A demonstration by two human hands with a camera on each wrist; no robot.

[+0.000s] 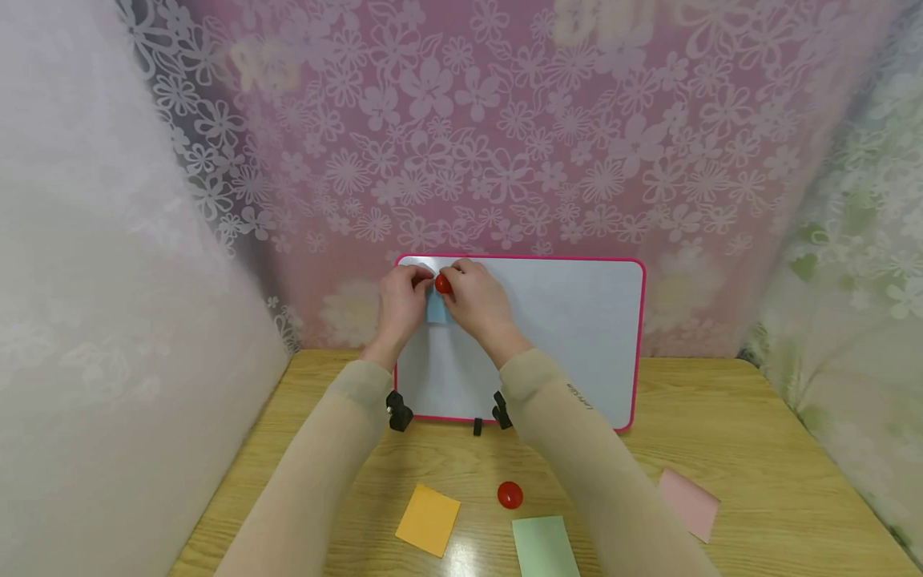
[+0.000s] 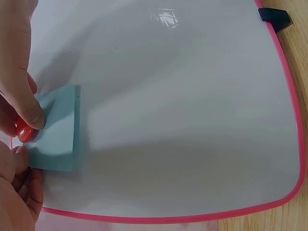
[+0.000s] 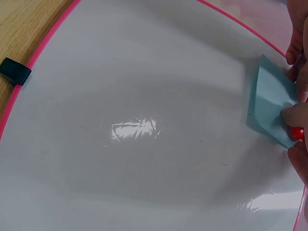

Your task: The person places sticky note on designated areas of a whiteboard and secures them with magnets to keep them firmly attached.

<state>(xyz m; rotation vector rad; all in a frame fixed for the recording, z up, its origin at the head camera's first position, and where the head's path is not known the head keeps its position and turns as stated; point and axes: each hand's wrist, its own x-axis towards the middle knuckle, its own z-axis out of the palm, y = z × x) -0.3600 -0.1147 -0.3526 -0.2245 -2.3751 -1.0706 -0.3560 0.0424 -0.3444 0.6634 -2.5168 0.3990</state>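
At the far left of the action, the left hand [image 1: 404, 300] is pinching the upper left corner of a light-blue paper note [image 1: 436, 311], thumb and fingers closed on it. Below it, a black clip [image 1: 399, 411] sits at the lower left corner of a white board with a bright pink rim [image 1: 570, 336], its long axis running left to right. Nearer, a yellow-orange square paper note [image 1: 429, 521] lies askew on the wood-grain table [image 1: 721, 401].

And there's the blue note, at the board's upper left! Its free lower edge points down toward the table, standing slightly off the white surface; hands cover its top, so its long axis can't be told. A glossy red round magnet [image 1: 443, 284] sits over its upper part, gripped between the right hand's [image 1: 481, 300] thumb and fingers; being round, it shows no long axis.

Further right, a second red round magnet [image 1: 509, 495] lies on the table, just above a pale-green paper note [image 1: 546, 546]. Farthest right, a pink paper note [image 1: 689, 505] lies slanted beside the right sleeve [image 1: 591, 449].
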